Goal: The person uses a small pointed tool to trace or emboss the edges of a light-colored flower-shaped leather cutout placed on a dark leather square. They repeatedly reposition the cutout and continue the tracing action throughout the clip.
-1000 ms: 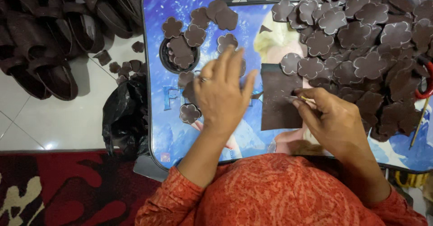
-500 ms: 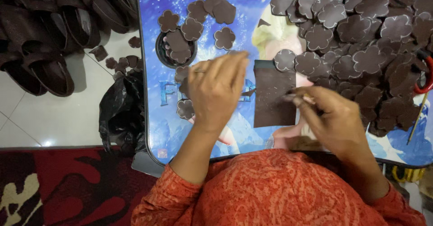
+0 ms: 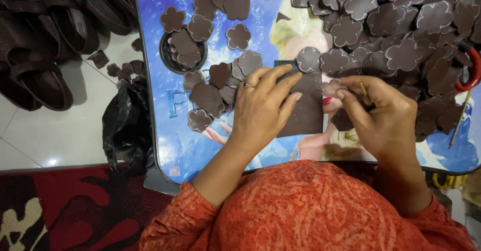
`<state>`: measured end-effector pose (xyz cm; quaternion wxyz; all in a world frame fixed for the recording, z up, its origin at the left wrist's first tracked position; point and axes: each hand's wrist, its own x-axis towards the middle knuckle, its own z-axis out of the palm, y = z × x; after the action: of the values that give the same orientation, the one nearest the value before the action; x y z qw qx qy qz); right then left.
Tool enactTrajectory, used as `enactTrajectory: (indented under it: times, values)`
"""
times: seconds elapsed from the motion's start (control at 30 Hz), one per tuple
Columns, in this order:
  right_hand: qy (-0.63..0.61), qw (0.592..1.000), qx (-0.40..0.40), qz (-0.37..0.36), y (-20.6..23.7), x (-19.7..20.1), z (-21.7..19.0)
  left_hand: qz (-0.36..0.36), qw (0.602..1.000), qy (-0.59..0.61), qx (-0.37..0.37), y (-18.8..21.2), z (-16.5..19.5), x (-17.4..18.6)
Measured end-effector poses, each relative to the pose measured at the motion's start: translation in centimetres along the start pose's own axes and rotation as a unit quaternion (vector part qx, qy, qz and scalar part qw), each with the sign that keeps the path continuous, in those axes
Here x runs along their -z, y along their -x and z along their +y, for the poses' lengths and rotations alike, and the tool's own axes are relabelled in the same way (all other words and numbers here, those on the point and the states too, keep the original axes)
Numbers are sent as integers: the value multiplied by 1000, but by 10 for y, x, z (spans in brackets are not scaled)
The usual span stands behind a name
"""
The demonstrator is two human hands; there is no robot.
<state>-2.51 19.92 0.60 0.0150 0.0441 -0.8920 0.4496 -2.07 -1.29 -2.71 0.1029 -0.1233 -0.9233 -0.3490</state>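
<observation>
Presently left hand [image 3: 260, 108] lies flat, fingers spread, pinning brown sheet [image 3: 305, 113] near the tray's [image 3: 150, 146] front edge; right hand [image 3: 386, 115], just right of it, pinches a thin stick [image 3: 364, 91]; sheet's long axis runs front-to-back.

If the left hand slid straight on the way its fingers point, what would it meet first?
The left hand lies flat on the dark brown sheet, fingers pointing up and right. Going straight on, it would probably first meet the flower-shaped cutout at the sheet's top edge.
</observation>
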Motion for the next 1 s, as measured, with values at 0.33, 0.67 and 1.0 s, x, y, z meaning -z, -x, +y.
enactTrajectory:
  times: [0.33,0.67,1.0]
  values:
    - [45,997,58,-35,-13,1,1,-41,999,29,15,-2,-5,-3]
    - [-12,991,-58,-119,-30,-16,-9,-55,997,55,9,-4,-11,-1]
    - [22,994,14,-104,-33,-23,-11,-46,996,69,29,-4,-13,-3]
